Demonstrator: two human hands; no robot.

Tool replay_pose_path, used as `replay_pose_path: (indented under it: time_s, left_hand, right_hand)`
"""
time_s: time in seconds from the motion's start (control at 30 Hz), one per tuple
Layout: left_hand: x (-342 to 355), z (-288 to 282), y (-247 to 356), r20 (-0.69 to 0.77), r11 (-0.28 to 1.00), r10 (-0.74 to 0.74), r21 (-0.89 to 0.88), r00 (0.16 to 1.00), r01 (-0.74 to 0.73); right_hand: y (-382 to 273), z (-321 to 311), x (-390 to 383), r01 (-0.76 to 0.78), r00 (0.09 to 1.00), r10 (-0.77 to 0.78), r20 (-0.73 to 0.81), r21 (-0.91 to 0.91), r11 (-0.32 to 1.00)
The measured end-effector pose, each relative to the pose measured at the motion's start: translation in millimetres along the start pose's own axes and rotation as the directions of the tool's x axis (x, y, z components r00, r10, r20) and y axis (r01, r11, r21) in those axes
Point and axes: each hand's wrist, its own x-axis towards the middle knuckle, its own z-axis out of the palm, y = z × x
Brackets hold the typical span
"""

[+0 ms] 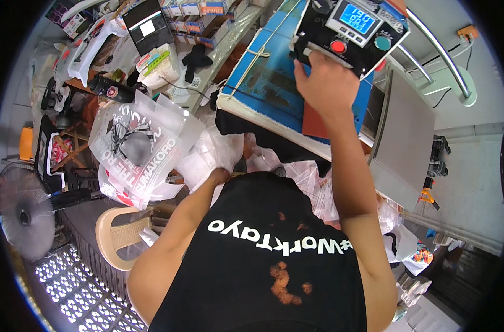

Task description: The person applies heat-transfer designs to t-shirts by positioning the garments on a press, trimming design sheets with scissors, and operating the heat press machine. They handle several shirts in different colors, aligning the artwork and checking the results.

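My right hand (330,83) reaches far forward to a heat press. Its fingers are curled on a black handle bar at the lower edge of the black control box (317,27), with the fingertips partly hidden. On the box are a lit blue display (356,20), a red button (338,46) and a green button (382,43). Under my forearm lies a reddish-brown flat piece (316,123) on a blue board (268,83) with a whitish edge. My left hand (221,176) hangs low by my side, near white plastic wrapping (207,157); its fingers are hidden.
At left are a printed plastic bag (144,146), a black bottle (111,88), a laptop (148,27) and a tan plastic chair (116,238). A fan (24,216) stands far left. A grey panel (404,127) and curved metal bar (442,47) flank the press at right.
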Motion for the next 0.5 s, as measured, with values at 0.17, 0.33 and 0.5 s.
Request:
replay_pose_path:
  time_s: [0.17,0.33,0.5]
  left_hand:
    - [-47,37,8,0.132,0.906,-0.296,-0.275,0.946,0.322]
    - [-75,39,21,0.152,0.613,-0.466,-0.654,0.871,0.442]
    - [-76,0,60,0.042,0.619,-0.503,-0.679,0.863,0.393]
  right_hand:
    - [2,0,-1,0.006,0.998,-0.01,0.057,0.071,0.997]
    - [10,-1,-3,0.021,0.999,-0.026,0.036,0.129,0.991]
    - [11,0,-6,0.003,0.996,-0.015,0.087,0.141,0.99]
